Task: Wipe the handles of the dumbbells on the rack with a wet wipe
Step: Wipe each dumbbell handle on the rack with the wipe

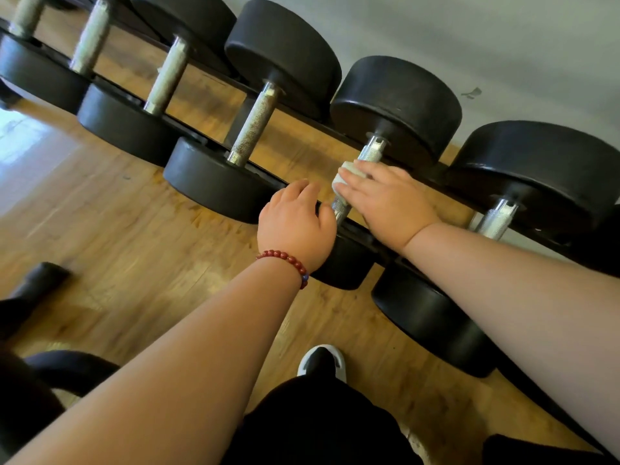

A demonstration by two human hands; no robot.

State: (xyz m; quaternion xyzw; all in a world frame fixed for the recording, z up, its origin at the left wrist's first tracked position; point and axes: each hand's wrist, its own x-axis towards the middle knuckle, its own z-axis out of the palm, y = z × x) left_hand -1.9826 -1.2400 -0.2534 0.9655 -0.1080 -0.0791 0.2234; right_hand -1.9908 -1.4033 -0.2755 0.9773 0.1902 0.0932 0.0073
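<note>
Fingers of our right hand bend over the wipe and clasp it against the handle of 1 dumbbell. The thumb is hidden beneath, so we cannot tell how far the grasp closes round. The wipe is a small white wad wrapped on the middle of that handle. Bare knurled metal shows above it toward the far head and below it toward the near head.

Our left hand lies palm down on the near head of the same dumbbell. Its fingers are loosely bent and grasp nothing, and its thumb sits just beside the lower end of the handle. A bracelet of red beads circles that wrist.

The dumbbell rests across the black rack, in a row where we count 6 handles; it is number 5 from the left. Its left neighbour shows a duller, grey handle, and its right neighbour a bright one. The far end of the row is blurred.

Wooden floor shows under and in front of the rack, and a pale wall lies behind it. Below our arms, 1 black and white shoe stands on the floor.
</note>
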